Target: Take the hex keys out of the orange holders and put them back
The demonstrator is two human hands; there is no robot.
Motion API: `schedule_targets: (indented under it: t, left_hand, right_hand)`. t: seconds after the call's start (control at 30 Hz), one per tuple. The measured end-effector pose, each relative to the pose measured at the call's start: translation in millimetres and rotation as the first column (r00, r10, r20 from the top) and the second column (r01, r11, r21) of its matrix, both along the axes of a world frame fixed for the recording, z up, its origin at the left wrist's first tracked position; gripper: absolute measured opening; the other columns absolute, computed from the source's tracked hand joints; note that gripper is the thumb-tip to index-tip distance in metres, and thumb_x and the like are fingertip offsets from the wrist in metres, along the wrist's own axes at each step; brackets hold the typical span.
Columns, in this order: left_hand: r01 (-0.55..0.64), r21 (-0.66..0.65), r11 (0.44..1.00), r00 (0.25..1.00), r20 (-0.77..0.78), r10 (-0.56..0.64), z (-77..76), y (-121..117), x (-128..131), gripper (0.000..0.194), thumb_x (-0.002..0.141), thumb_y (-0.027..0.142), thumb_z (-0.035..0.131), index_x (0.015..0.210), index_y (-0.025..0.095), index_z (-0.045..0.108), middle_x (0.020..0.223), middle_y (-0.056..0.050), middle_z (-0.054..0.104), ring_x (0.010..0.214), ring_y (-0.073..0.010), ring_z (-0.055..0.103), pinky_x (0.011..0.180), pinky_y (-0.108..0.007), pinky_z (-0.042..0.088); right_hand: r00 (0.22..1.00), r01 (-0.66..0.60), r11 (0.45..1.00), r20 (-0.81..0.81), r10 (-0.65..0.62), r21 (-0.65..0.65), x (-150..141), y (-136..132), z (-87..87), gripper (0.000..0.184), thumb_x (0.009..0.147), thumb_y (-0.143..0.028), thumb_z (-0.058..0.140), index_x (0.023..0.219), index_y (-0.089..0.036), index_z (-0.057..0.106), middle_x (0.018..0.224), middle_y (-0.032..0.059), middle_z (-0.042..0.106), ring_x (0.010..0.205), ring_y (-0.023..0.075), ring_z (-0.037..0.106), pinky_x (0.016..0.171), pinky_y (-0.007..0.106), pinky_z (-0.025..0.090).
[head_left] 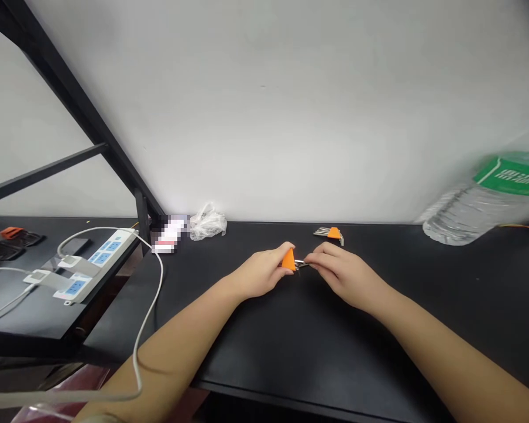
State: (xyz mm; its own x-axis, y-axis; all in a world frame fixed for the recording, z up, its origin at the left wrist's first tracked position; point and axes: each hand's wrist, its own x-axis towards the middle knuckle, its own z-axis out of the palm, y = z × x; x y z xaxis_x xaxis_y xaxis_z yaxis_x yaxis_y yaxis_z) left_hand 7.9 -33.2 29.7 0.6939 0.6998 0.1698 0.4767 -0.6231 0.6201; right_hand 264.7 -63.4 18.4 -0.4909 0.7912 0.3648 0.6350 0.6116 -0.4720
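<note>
My left hand (264, 271) is closed around an orange hex key holder (288, 259), held just above the black table. Thin metal hex keys (301, 264) stick out of its right side. The fingertips of my right hand (341, 271) pinch the far end of one hex key, and the rest of that end is hidden by the fingers. Behind my hands, a second orange holder with several hex keys (328, 232) lies flat on the table, touched by neither hand.
A large water bottle (462, 211) with a green label leans at the right. Toward the left are a crumpled plastic bag (207, 223), a white power strip (101, 258) and a black metal frame (66, 94). A white cable (158, 294) crosses near my left forearm.
</note>
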Motion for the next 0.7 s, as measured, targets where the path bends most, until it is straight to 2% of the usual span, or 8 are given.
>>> schedule_targets:
  t: [0.3,0.53,0.7]
  left_hand:
    - [0.037,-0.039,0.999,0.999,0.008,-0.037,1.5,-0.7,0.1,0.037,0.099,0.032,0.052,0.135,0.026,0.047,0.098,-0.003,0.065,0.083,-0.0171,0.060,0.079,-0.029,0.049]
    - [0.064,-0.022,0.998,0.996,-0.068,-0.065,0.9,-1.6,0.1,0.037,0.100,0.032,0.052,0.136,0.027,0.045,0.098,-0.003,0.065,0.085,-0.0185,0.062,0.078,-0.029,0.049]
    - [0.047,0.019,0.999,0.992,-0.118,-0.044,-3.6,-0.4,0.6,0.037,0.100,0.033,0.053,0.135,0.027,0.045,0.100,-0.004,0.066,0.089,-0.0208,0.064,0.079,-0.031,0.049]
  right_hand:
    - [0.999,-0.041,0.998,0.023,0.042,-0.047,4.6,2.8,1.4,0.029,0.103,-0.023,0.043,0.119,-0.028,0.067,0.106,0.0073,0.065,0.085,0.0193,0.065,0.075,0.035,0.056]
    - [0.998,-0.057,0.986,-0.031,0.053,-0.154,6.1,4.1,5.7,0.027,0.104,-0.027,0.044,0.114,-0.028,0.070,0.104,0.0064,0.065,0.086,0.0196,0.064,0.076,0.035,0.055]
    - [0.999,-0.035,0.994,0.002,0.036,-0.102,2.1,0.2,4.8,0.029,0.103,-0.025,0.044,0.114,-0.028,0.071,0.104,0.0069,0.065,0.082,0.0195,0.064,0.074,0.036,0.055]
